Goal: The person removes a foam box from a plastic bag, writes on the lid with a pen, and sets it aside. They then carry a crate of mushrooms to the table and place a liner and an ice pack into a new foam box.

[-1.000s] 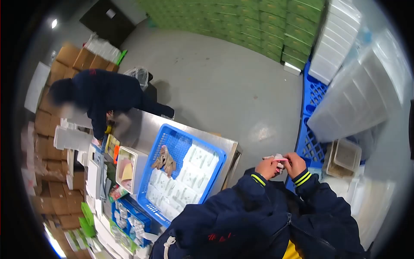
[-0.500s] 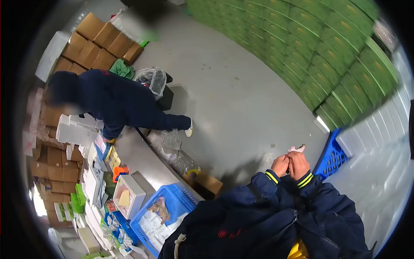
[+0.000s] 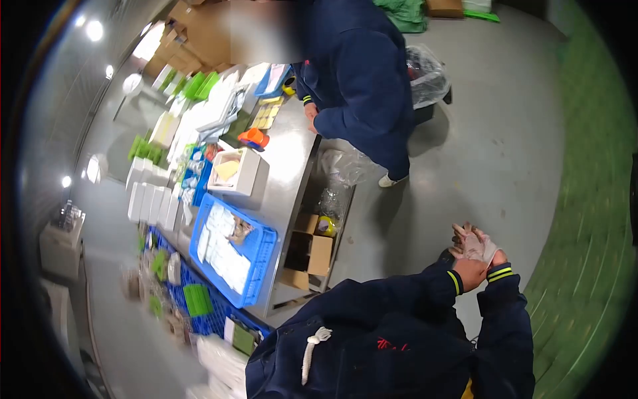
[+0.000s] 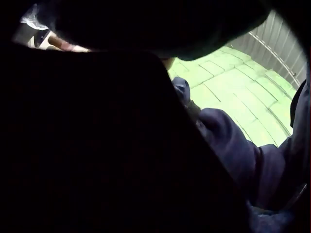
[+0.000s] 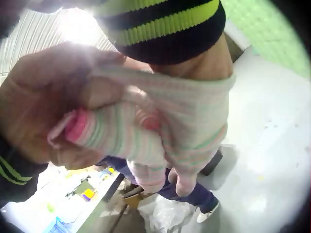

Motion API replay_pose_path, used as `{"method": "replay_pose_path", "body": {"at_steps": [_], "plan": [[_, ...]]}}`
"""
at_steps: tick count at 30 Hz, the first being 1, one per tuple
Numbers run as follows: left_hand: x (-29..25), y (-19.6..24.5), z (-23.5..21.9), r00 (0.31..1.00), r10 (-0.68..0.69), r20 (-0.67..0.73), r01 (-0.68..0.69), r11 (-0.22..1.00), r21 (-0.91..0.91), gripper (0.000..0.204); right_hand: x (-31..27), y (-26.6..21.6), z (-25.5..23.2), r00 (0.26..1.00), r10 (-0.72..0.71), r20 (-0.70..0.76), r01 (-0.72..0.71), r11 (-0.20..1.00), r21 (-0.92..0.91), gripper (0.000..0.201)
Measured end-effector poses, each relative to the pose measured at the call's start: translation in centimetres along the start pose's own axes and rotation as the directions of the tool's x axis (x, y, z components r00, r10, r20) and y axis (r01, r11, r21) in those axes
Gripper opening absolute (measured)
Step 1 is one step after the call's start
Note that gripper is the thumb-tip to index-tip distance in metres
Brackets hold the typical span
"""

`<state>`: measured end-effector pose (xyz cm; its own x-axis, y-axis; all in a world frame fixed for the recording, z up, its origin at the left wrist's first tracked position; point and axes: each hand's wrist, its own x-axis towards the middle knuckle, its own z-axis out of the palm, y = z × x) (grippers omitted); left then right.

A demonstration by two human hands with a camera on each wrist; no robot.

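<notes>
A thin glove (image 5: pixel 194 111) with pink and green stripes covers my right hand (image 3: pixel 478 245), its cuff drawn to the wrist beside the sleeve. In the head view the gloved fingers are spread. My left hand (image 3: pixel 470 273) grips the glove, and in the right wrist view that bare hand curls round a striped part with a pink end (image 5: pixel 77 127). The left wrist view is mostly black, with a dark sleeve (image 4: pixel 233 136) at the right.
On the metal table (image 3: pixel 284 156) stand a blue basket (image 3: pixel 262 253) of white packs with tan gloves (image 3: pixel 240 230), and a white foam box (image 3: pixel 247 178). Another person (image 3: pixel 362 80) stands at its far end. Stacked green boxes (image 3: pixel 591 219) line the right; an open carton (image 3: pixel 320 255) sits under the table.
My view has swung left, bringing the table and the other person nearer the middle. The glove, earlier bunched between both hands, now covers my right hand.
</notes>
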<state>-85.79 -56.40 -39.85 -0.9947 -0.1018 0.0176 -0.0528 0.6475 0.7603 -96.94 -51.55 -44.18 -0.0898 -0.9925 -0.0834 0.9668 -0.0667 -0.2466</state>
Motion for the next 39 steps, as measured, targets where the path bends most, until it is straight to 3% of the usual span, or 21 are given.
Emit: {"method": "replay_pose_path", "body": {"at_steps": [2,4,6,7,10,11,12,14,15,17,18,19,21,22,24,25,28,32,35,36,39], "plan": [[7.1,-1.2,0.1,0.992,-0.092,-0.084,0.088,0.995,-0.049,0.025,3.6,-5.7,-0.6,0.989,0.066,0.136,-0.097,0.966,0.241,0.014],[14.8,-2.1,0.0,0.990,-0.101,-0.101,0.098,0.995,-0.036,0.025,5.3,-12.7,-2.6,0.992,0.126,0.027,-0.129,0.970,0.208,0.022],[21.2,-1.3,-0.2,0.995,-0.049,-0.083,0.043,0.996,-0.076,0.027,3.9,-18.8,-3.9,0.877,0.116,-0.466,-0.220,0.960,-0.175,0.038],[24.2,-0.1,-0.4,0.998,-0.047,-0.041,0.044,0.997,-0.060,0.027,3.9,-22.8,-4.2,0.855,0.219,-0.470,-0.364,0.899,-0.244,0.051],[34.5,1.6,-1.3,0.992,0.044,0.121,-0.037,0.998,-0.052,0.025,3.9,-32.6,-4.1,0.858,0.156,-0.490,-0.396,0.809,-0.435,0.055],[37.4,2.0,-1.2,0.989,0.067,0.129,-0.060,0.996,-0.059,0.026,3.5,-35.7,-5.6,0.943,0.135,-0.305,-0.323,0.592,-0.738,0.055],[40.5,2.1,-0.7,0.987,0.086,0.135,-0.077,0.994,-0.073,0.027,3.4,-38.6,-7.2,0.938,0.094,-0.335,-0.321,0.606,-0.728,0.055],[46.8,2.2,-0.1,0.968,0.137,0.209,-0.125,0.990,-0.070,0.025,4.4,-43.5,-9.7,0.887,0.235,-0.398,-0.303,0.946,-0.114,0.053],[50.1,2.0,-0.4,0.955,0.169,0.245,-0.149,0.984,-0.099,0.025,4.7,-45.6,-10.5,0.880,0.232,-0.415,-0.294,0.951,-0.091,0.053],[58.6,1.4,-1.6,0.956,0.222,0.194,-0.205,0.973,-0.106,0.023,8.7,-54.4,-11.3,0.668,-0.051,-0.743,0.008,0.998,-0.061,0.048],[60.3,0.8,-1.8,0.959,0.228,0.169,-0.213,0.972,-0.101,0.021,10.7,-58.0,-12.0,0.678,-0.083,-0.730,0.051,0.997,-0.066,0.048],[62.5,0.6,-2.5,0.979,0.174,0.105,-0.152,0.970,-0.190,0.019,12.0,-60.8,-13.0,0.772,-0.092,-0.629,0.110,0.994,-0.010,0.050],[67.8,2.0,-6.5,0.984,-0.041,0.173,0.093,0.947,-0.306,0.028,13.8,-67.3,-12.1,0.842,-0.153,-0.517,0.195,0.981,0.027,0.052],[70.3,2.2,-8.0,0.991,-0.051,0.124,0.087,0.947,-0.309,0.031,15.2,-69.9,-10.1,0.840,-0.188,-0.509,0.223,0.975,0.008,0.051],[75.5,1.3,-10.8,0.984,-0.133,0.117,0.171,0.888,-0.426,0.028,17.2,-76.7,-5.8,0.835,-0.068,-0.545,0.034,0.997,-0.073,0.046],[78.5,-0.4,-10.8,0.978,-0.192,0.079,0.204,0.826,-0.525,0.029,17.8,-79.3,-7.0,0.793,-0.325,-0.516,0.165,0.929,-0.331,0.039],[86.2,-3.1,-14.3,0.947,-0.287,0.147,0.316,0.740,-0.594,0.024,19.6,-87.6,-9.2,0.762,-0.487,-0.426,0.157,0.778,-0.609,0.030],[97.1,-8.1,-14.3,0.971,-0.197,0.138,0.232,0.620,-0.749,0.018,22.6,-99.5,-14.0,0.650,-0.619,-0.441,0.061,0.621,-0.782,0.027],[107.0,-8.8,-15.8,0.968,-0.214,0.130,0.241,0.663,-0.708,0.018,23.7,-107.7,-13.0,0.815,-0.404,-0.414,-0.035,0.680,-0.733,0.029],[109.8,-8.4,-16.5,0.966,-0.216,0.141,0.254,0.705,-0.662,0.022,23.4,-108.9,-12.8,0.799,-0.409,-0.441,-0.035,0.700,-0.713,0.029],[119.4,-8.8,-17.1,0.956,-0.148,0.255,0.282,0.710,-0.645,0.033,26.2,-114.4,-10.1,0.786,-0.318,-0.530,-0.334,0.503,-0.797,0.032]]}}
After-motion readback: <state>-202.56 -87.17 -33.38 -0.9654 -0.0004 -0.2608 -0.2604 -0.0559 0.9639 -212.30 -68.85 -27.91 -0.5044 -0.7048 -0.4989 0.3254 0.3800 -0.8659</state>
